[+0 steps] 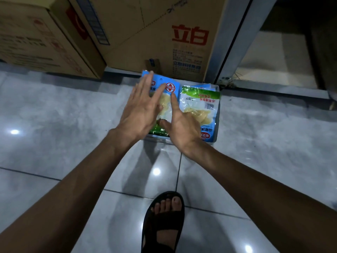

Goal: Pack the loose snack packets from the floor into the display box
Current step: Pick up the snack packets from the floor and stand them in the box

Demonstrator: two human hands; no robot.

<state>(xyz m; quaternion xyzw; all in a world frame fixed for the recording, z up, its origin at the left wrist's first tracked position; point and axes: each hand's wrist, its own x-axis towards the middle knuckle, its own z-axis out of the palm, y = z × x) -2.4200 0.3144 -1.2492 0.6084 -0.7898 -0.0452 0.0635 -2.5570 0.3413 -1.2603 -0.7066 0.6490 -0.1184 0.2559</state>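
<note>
glossy grey floor tiles (63, 115), cardboard cartons (164, 33) behind. the shallow display box (218, 114) sits on the floor against a carton, holding two snack packets side by side. the left hand (140, 110) lies flat, fingers straight, on the left packet (170, 86); the right hand (182, 128), also released, touches it with a forefinger beside the right packet (198, 106).

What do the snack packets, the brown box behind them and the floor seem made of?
Snack packets: glossy plastic film, probably; glare, and contents show through.
Brown box: matte cardboard; printed, creased surface.
Floor: polished tile, perhaps ceramic; joints and lamp reflections.
</note>
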